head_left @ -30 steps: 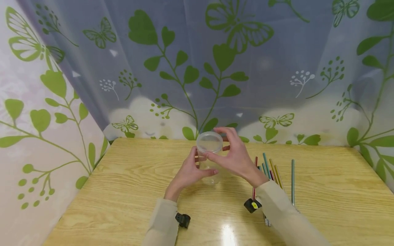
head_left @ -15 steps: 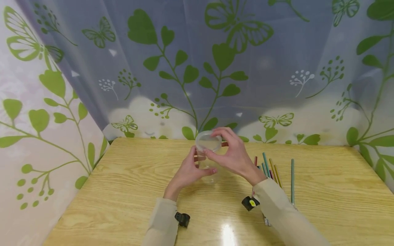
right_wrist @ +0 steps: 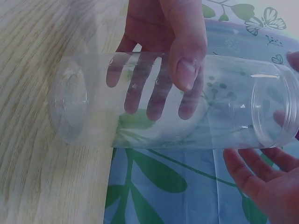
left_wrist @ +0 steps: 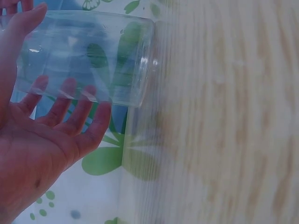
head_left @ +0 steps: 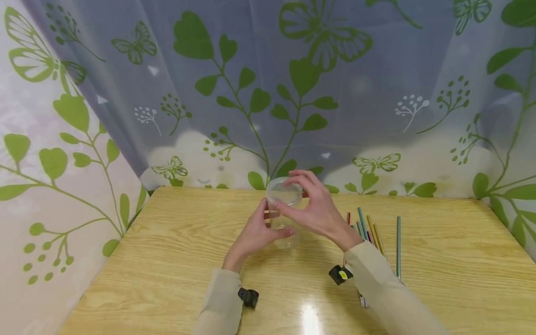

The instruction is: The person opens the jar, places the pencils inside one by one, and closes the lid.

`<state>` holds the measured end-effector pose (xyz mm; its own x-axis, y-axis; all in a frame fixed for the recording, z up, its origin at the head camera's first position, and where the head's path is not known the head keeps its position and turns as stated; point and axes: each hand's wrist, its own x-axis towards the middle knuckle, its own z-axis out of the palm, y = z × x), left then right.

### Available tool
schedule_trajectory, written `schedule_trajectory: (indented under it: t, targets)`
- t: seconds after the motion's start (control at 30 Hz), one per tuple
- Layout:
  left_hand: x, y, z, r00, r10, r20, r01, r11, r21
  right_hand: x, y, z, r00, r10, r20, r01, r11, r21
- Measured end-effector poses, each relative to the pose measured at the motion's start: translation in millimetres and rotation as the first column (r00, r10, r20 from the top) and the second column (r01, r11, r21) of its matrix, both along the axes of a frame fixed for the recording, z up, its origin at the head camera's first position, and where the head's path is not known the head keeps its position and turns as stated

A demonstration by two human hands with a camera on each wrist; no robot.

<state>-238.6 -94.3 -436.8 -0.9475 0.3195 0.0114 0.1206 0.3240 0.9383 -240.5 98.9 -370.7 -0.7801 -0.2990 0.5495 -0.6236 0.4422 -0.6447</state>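
Observation:
A clear plastic jar (head_left: 289, 221) stands upright in front of me, with a translucent round lid (head_left: 284, 190) at its top. My left hand (head_left: 253, 233) grips the jar's body from the left, thumb across the near side and fingers round the far side. At the top, my right hand (head_left: 320, 211) holds the lid's rim between thumb and fingers. In the right wrist view the left hand's fingers show through the jar wall (right_wrist: 224, 112), and nothing shows inside it. The left wrist view has the jar's base (left_wrist: 140, 65) close to the table surface.
Several thin coloured sticks (head_left: 372, 232) lie right of the jar, partly under the right forearm. One teal stick (head_left: 398, 246) lies apart from them. The wooden table (head_left: 167, 242) ends at a patterned curtain (head_left: 230, 111). Beige sleeves (head_left: 222, 293) carry black wrist cameras.
The right hand's fingers have shifted slightly on the lid, the forefinger now lying further over its top. The left hand keeps its grip, and the jar stays almost where it was.

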Motion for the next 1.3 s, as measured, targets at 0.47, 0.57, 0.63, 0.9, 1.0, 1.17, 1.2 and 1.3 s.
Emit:
schedule_trajectory:
  t: [0.47,0.57,0.63,0.9,1.0,1.17,1.2,1.3]
  targets:
    - [1.0,0.3,1.1,1.000,-0.002,0.001,0.002,1.000,-0.001,-1.0,-2.5,2.6,1.000,-0.003,0.013,0.004,1.000,-0.030]
    - [0.6,0.5,1.7,1.000,-0.009,-0.004,0.009,1.000,-0.004,-1.5,-0.5,3.3,0.999,0.028,0.028,-0.027,0.998,-0.054]
    - [0.4,0.8,2.2,1.000,-0.014,-0.006,0.014,1.000,-0.002,-2.0,1.1,3.9,0.998,0.055,0.040,-0.052,0.996,-0.066]
    - [0.5,0.2,1.9,1.000,0.003,0.010,-0.003,1.000,0.001,-4.6,2.1,4.0,0.993,0.111,0.039,-0.108,0.992,-0.071]
    - [-0.1,0.3,1.4,1.000,0.005,0.005,-0.005,1.000,-0.005,-5.7,2.2,3.1,0.992,0.121,0.017,-0.120,0.989,-0.081]
    - [-1.3,0.4,1.2,1.000,0.000,0.004,0.000,1.000,0.001,-6.7,2.6,2.6,0.991,0.135,-0.007,-0.135,0.987,-0.083]
    - [-1.4,0.3,1.3,1.000,0.000,0.007,0.000,1.000,0.004,-6.8,2.6,2.9,0.991,0.135,-0.014,-0.135,0.987,-0.084]
    - [-0.9,0.0,1.8,1.000,-0.001,0.017,0.001,1.000,0.002,-7.0,2.9,3.6,0.991,0.132,-0.038,-0.135,0.986,-0.099]
